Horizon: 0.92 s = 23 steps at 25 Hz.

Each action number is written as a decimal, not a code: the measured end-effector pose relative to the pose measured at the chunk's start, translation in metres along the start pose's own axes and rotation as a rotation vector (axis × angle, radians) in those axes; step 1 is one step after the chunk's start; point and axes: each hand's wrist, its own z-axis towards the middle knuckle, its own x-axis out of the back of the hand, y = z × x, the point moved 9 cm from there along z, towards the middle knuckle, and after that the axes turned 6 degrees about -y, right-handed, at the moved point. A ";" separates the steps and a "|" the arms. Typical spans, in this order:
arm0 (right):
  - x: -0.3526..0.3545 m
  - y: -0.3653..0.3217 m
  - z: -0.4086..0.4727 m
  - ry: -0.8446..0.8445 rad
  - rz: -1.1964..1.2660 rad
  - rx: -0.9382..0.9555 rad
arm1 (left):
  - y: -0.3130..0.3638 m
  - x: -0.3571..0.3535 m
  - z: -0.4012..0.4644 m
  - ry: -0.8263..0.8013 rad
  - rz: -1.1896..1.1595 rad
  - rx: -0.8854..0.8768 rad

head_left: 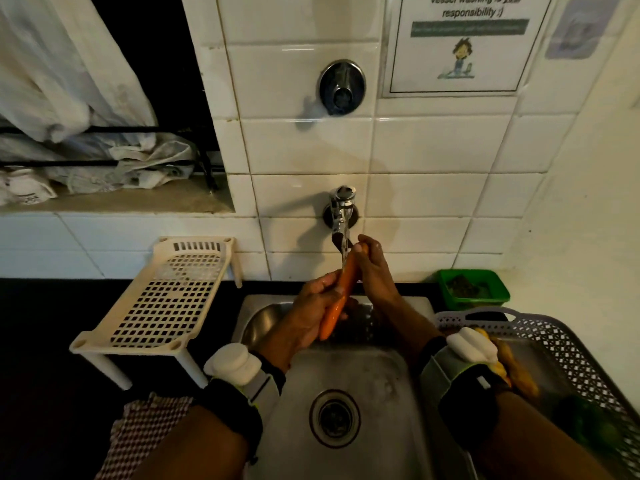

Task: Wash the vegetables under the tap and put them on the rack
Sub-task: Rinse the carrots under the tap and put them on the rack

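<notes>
At the frame's centre an orange carrot slants under the running tap above the sink. The left hand has its grip wrapped round the lower half, the right hand pinching the top end. The white rack stands on the dark bench at left.

Carrot: orange, wet, tilted steeply, upper tip under the tap over the sink's back edge; rack: cream, perforated, bare, on the counter beside the sink's left edge.

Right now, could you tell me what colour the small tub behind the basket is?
Green; the small tub shows best in the head view, against the wall.
</notes>
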 end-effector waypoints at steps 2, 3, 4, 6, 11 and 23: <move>0.003 -0.007 0.000 -0.012 -0.045 0.036 | 0.010 -0.001 -0.002 0.023 0.114 -0.034; 0.001 -0.009 -0.001 -0.018 -0.057 0.039 | 0.013 -0.003 -0.005 0.058 0.198 -0.042; -0.001 -0.010 -0.001 -0.030 -0.058 0.033 | 0.014 -0.004 -0.006 0.090 0.263 -0.060; -0.008 -0.010 -0.003 -0.063 -0.063 0.021 | 0.011 -0.002 -0.005 0.171 0.308 -0.052; -0.027 0.011 -0.009 -0.264 0.000 -0.047 | -0.011 0.004 -0.012 0.109 0.081 0.027; -0.012 0.028 0.016 0.039 -0.282 -0.244 | -0.035 -0.003 -0.023 0.184 0.138 0.094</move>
